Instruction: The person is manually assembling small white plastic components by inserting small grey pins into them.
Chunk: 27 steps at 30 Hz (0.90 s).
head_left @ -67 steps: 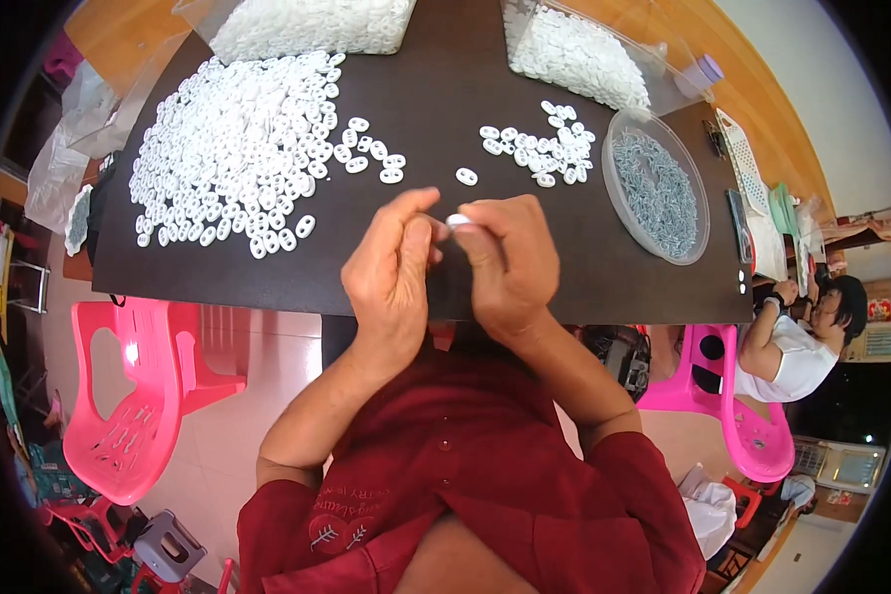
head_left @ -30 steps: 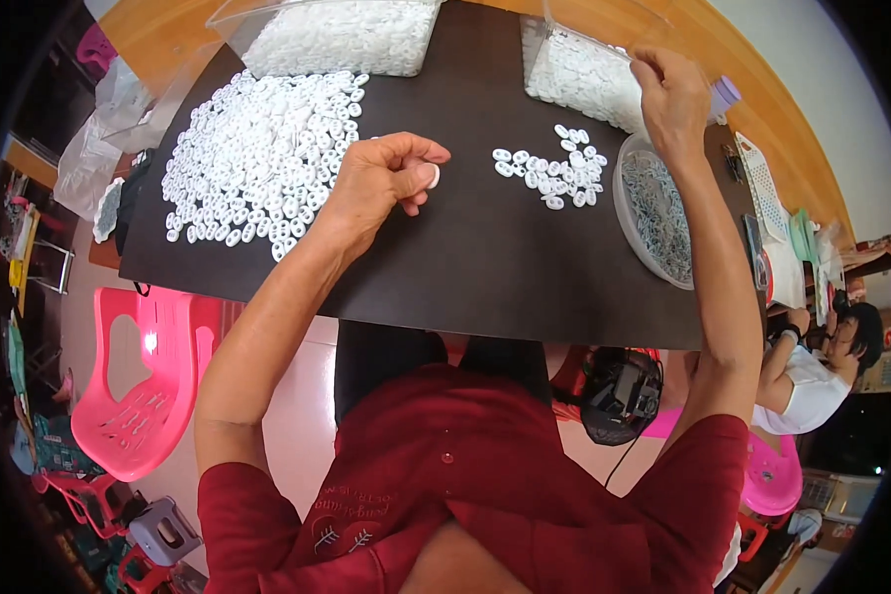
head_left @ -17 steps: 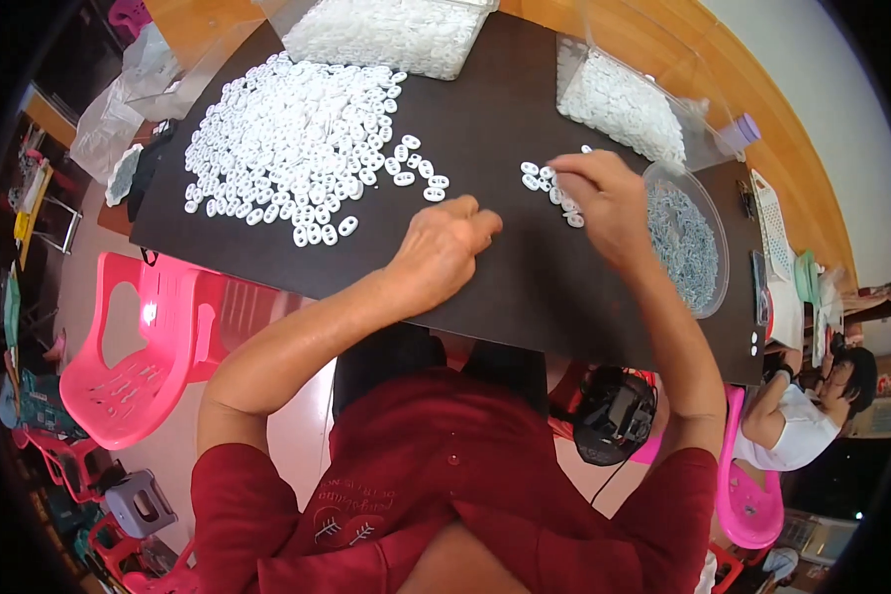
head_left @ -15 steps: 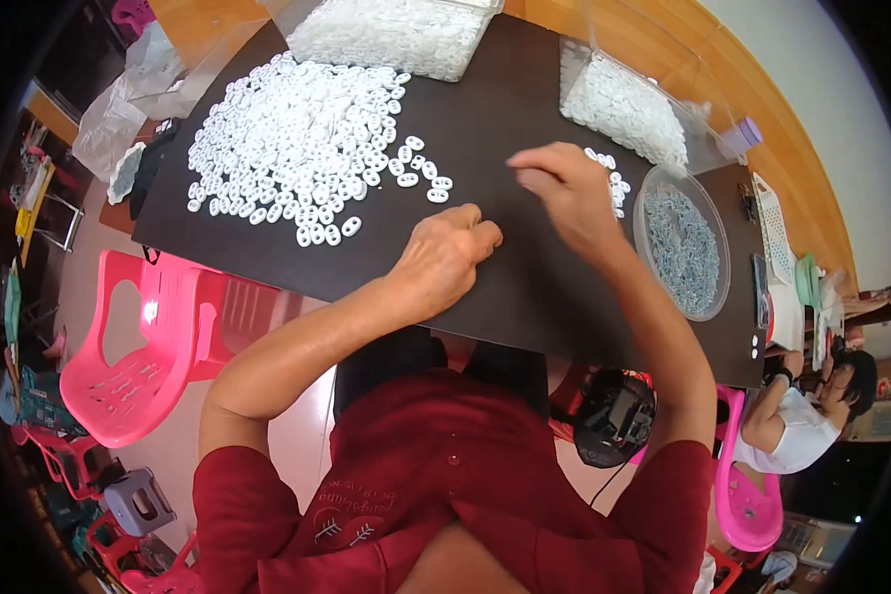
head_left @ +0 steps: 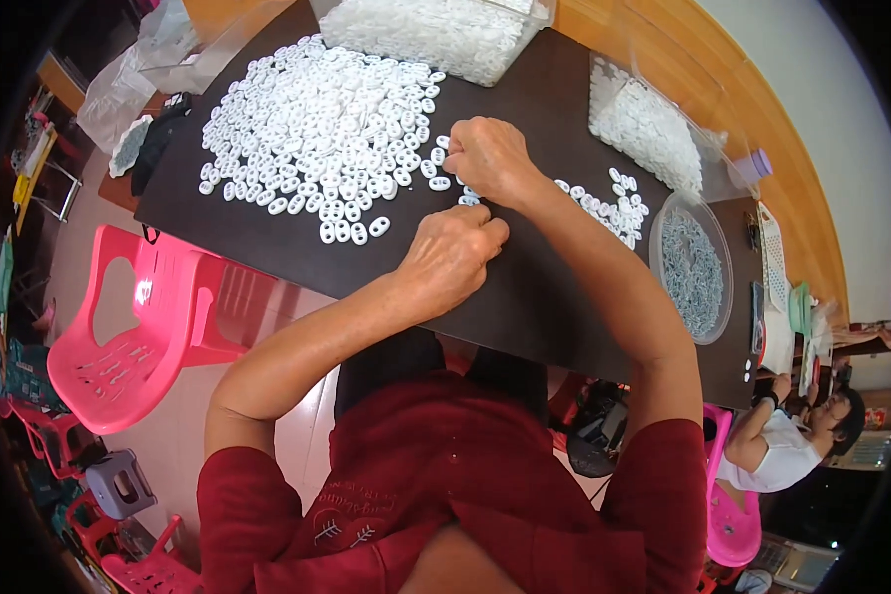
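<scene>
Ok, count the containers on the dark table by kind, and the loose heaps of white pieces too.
Clear rectangular tubs: 2
Round bowl: 1
Loose heaps of white pieces: 2
Total: 5

Counts: 2 hands on the table, left hand (head_left: 452, 259) and right hand (head_left: 487, 158). White rings: 2 loose piles, big pile (head_left: 317, 129) and small pile (head_left: 609, 203), too many to count. 2 clear tubs (head_left: 436, 30) (head_left: 648, 124). 1 round bowl (head_left: 693, 269). 1 pink chair (head_left: 129, 327) nearby.
</scene>
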Each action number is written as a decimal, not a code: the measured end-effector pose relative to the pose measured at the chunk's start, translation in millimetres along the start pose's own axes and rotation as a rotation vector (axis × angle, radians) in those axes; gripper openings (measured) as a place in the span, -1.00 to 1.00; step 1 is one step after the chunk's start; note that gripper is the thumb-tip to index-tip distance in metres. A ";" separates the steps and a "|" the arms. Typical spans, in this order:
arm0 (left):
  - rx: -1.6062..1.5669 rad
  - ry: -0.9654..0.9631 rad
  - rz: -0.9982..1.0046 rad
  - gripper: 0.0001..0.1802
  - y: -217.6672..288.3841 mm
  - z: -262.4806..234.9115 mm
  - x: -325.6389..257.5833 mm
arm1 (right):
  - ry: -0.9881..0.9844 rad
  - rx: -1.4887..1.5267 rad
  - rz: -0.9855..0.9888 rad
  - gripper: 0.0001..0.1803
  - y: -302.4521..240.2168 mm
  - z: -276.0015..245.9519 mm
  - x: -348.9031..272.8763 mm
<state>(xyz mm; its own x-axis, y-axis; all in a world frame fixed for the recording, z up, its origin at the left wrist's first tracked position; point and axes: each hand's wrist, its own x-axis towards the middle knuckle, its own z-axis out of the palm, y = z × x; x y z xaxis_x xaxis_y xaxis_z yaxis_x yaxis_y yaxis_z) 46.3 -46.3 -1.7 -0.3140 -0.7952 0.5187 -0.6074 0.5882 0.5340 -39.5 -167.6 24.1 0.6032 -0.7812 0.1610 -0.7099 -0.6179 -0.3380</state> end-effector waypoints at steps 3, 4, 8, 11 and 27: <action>0.008 -0.008 0.022 -0.93 -0.1 7.2 5.1 | -0.055 -0.039 0.006 -0.82 4.3 1.7 4.6; 0.010 -0.006 0.018 -0.93 0.2 11.2 7.7 | -0.036 0.005 0.002 -0.81 4.0 0.9 4.9; -0.012 0.057 0.044 -0.90 4.0 22.4 22.4 | 0.073 0.197 0.016 -0.78 8.6 -9.4 -0.8; 0.015 0.036 0.036 -0.87 6.4 20.2 26.5 | 0.088 0.408 0.026 -0.82 22.8 -22.6 -10.8; -0.624 0.230 -0.331 -0.82 32.4 16.4 29.5 | 0.203 1.042 0.336 -0.87 27.9 -61.0 -132.7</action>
<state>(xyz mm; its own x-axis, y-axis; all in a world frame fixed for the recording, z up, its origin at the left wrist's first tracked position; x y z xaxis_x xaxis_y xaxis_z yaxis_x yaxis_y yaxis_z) 5.4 -53.1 20.0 0.0158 -0.9349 0.3546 -0.0943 0.3516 0.9314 -161.6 -86.7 49.9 0.2990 -0.9537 0.0315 -0.1163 -0.0692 -0.9908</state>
